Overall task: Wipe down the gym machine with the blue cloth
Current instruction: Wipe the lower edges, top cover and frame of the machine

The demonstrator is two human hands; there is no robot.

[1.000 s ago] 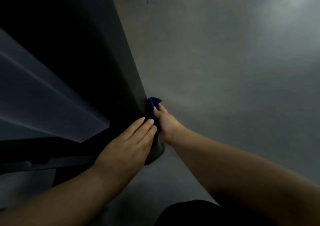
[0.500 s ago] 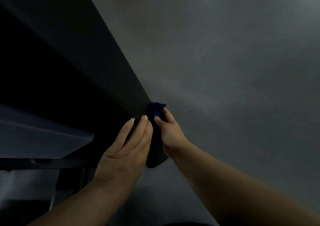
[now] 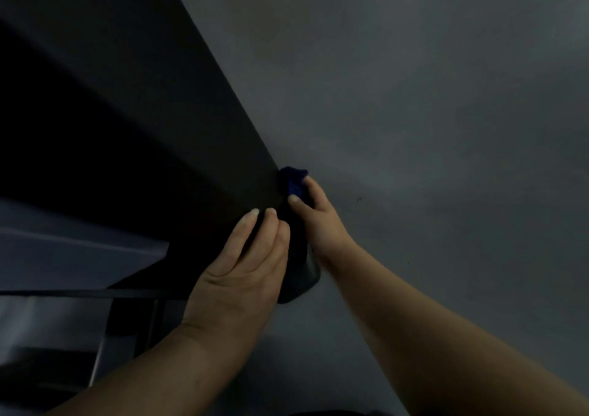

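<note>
1. Gym machine (image 3: 178, 147): I log a long dark panel running from upper left down to a rounded lower corner that ends just below the fingers of both hands. Its surface is matt and nearly black in this dim light; I cannot make out any finer detail on it.
2. Blue cloth (image 3: 293, 181): I see it bunched into a small dark-blue wad, pressed against the right-hand edge of the panel. It sits just past the tips of the right fingers, and just above and to the right of the left fingertips.
3. Right hand (image 3: 318, 218): I note it on the far side of the panel edge, thumb and forefinger curled around the cloth and pinching it. The other fingers are hidden behind the hand, so I cannot tell how they lie.
4. Left hand (image 3: 245, 265): I record it lying flat on the panel face, fingers straight and close together, holding nothing. The fingertips point up the panel and stop just short of the cloth.
5. Floor (image 3: 430, 112): plain grey, it fills the area right of the right fingers and above them.
6. Grey sloping surface (image 3: 63, 253) and dark frame bars (image 3: 95, 294): I list these well to the left of the left fingers, below the panel; their nature is unclear.
</note>
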